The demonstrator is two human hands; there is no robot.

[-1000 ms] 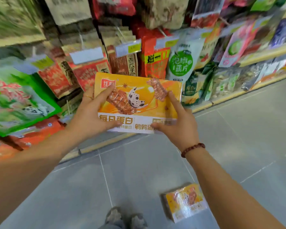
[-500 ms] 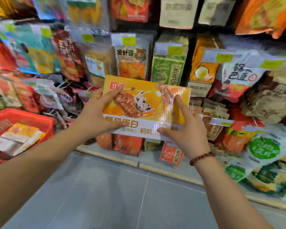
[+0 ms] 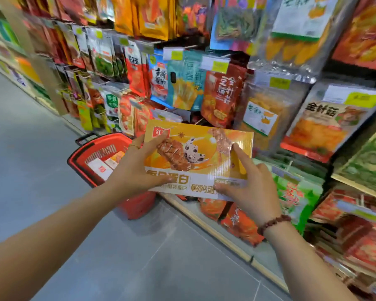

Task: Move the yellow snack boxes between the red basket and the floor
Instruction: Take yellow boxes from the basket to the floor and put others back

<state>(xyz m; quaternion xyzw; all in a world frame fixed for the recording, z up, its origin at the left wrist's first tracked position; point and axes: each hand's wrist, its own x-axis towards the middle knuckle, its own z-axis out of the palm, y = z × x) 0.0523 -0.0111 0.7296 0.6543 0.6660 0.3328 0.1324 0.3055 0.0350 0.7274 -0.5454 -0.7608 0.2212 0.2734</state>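
Snack shelves point(image 3: 224, 92) are crowding the aisle wall ahead of us, and grey floor point(image 3: 41, 181) is stretching out below. We are holding a yellow snack box point(image 3: 200, 148) up in the air with both hands. Our left hand point(image 3: 137, 170) is gripping its left end with the thumb lying across the printed face. Our right hand point(image 3: 248, 183) is pinching the lower right corner, forefinger pointing up the front. The box is hanging above and to the right of the red basket point(image 3: 139, 206), apart from it. That basket is sitting on the floor, right against the foot of the shelves, and a few more packs point(image 3: 101, 168) are lying inside it. We are judging this box to be mid-transfer, resting in neither place; which way it is heading we cannot tell. No box is showing on the floor around the basket, so how many are left to move is staying unclear.
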